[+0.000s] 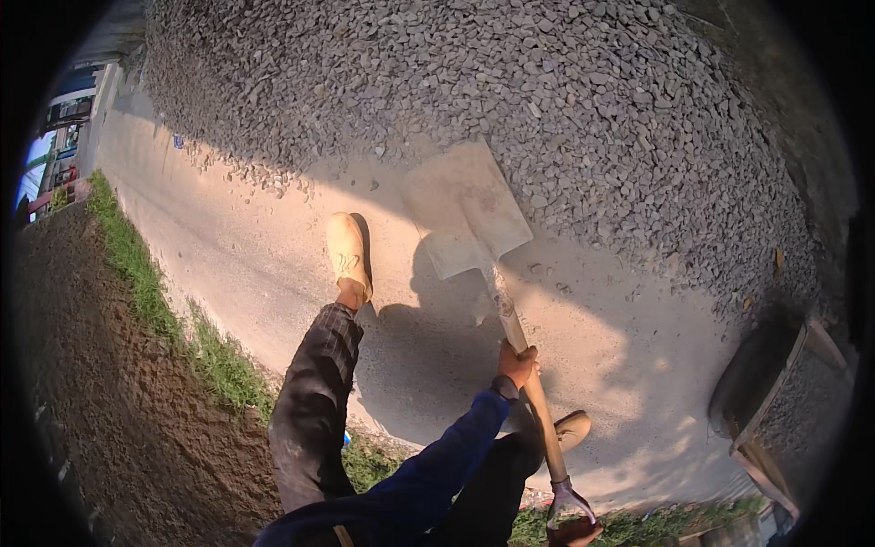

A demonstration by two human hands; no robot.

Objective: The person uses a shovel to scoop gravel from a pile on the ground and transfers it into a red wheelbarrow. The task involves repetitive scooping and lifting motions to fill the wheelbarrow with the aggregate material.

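Observation:
I hold a shovel with a pale wooden shaft (510,319). My left hand (518,363), in a blue sleeve, grips the shaft about halfway down. My right hand (571,516) grips the shaft's near end at the lower edge of the picture. The dusty square blade (465,210) carries nothing and points at the foot of a big grey gravel pile (565,91). One tan boot (348,251) is stepped forward on the pale pavement, left of the blade. The other boot (572,427) shows behind the shaft.
A dark wheelbarrow-like tub (756,378) with wooden handles stands at the right. A strip of grass (146,283) and bare brown soil (91,401) run along the pavement's left side. Loose stones are scattered around the pile's edge.

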